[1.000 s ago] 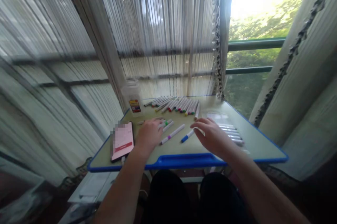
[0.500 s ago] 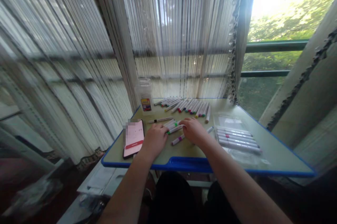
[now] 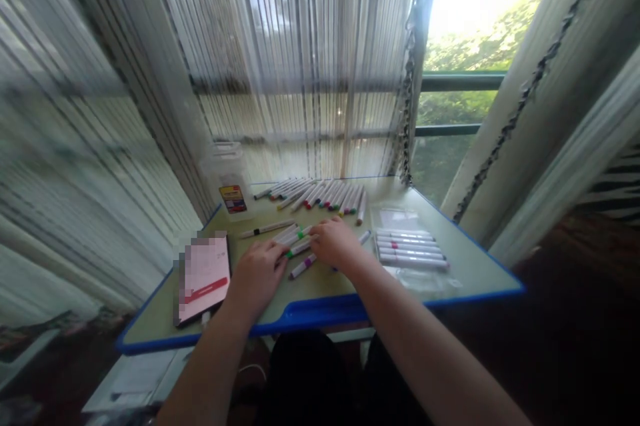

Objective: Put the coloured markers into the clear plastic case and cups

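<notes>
In front of me my left hand (image 3: 259,273) rests low over the table, its curled fingertips at the green left end of a white marker (image 3: 301,247). At that marker's other end are the bent fingers of my right hand (image 3: 334,243). Just behind it lie more white markers with green bands (image 3: 286,236), close to both hands. A purple-banded marker (image 3: 303,267) slants below the right hand, and a blue-tipped marker (image 3: 365,237) pokes out beyond it. Farther left is a black-banded marker (image 3: 267,229). The fingertips are partly hidden, so the exact grip is unclear.
Several markers (image 3: 320,195) fan out along the table's back edge. A clear plastic case (image 3: 233,176) stands back left; a phone (image 3: 206,277) lies at left. On the right, an open clear tray (image 3: 410,249) holds several markers. The table (image 3: 480,276) has a blue rim.
The camera view has swung to the right, so the table and everything on it appear farther left. Both hands stay at the same green-ended marker with little visible movement.
</notes>
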Tool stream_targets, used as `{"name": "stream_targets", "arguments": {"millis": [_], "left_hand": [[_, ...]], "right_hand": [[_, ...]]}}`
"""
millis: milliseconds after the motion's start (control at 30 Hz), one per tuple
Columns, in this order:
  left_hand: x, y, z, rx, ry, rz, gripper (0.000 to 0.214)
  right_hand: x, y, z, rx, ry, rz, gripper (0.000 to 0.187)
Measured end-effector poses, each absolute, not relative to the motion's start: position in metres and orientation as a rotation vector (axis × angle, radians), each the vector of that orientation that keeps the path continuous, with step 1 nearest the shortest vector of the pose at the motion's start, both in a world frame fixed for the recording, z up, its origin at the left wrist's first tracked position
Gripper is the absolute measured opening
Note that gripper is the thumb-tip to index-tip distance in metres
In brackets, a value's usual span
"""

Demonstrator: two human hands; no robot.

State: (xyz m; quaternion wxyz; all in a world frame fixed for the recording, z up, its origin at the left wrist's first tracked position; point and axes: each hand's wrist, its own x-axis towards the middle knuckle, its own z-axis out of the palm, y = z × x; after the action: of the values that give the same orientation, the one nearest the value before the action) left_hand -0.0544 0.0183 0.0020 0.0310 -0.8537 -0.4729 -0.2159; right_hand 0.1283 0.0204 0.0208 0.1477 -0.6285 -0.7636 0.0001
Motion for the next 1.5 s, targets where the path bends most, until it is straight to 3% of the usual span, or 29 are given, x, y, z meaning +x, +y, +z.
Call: {"name": "stream_targets", "arguments": {"millis": [233,567,833,967,1200,1500], "left_hand": [[-0.054,0.018,0.000,-2.625,-1.420,-0.807,0.020],[-0.060,0.016,-0.001,-2.467,-1.537,-1.369,0.021],[-0.053,0.010,0.006,-2.580,-1.277,-1.391,0.020],[-0.053,0.015,0.016,-2.640,-1.281,-1.258,0.028],[-0.059,0.027,0.018,-2.477,-1.573,-0.522,0.025],[-0.057,0.027,0.010,-2.405,-1.580,-0.528,0.027]], "right_hand": [[0.132,0.024,0.019,-1.811,-2.197,0.035,0.029],[0.134,0.026,0.018,-1.553,-1.978,0.174,0.023],[0.156,-0.010,0.036,-1.391,-1.804,0.162,0.022],[0.168,-0.027,0.038,-1.420,-1.739,0.217,0.022],[0.158,0.003,0.031,-1.640,-1.824,0.228,0.025],[0.141,0.025,0.014,-1.753,-2.144,0.099,0.030]]}}
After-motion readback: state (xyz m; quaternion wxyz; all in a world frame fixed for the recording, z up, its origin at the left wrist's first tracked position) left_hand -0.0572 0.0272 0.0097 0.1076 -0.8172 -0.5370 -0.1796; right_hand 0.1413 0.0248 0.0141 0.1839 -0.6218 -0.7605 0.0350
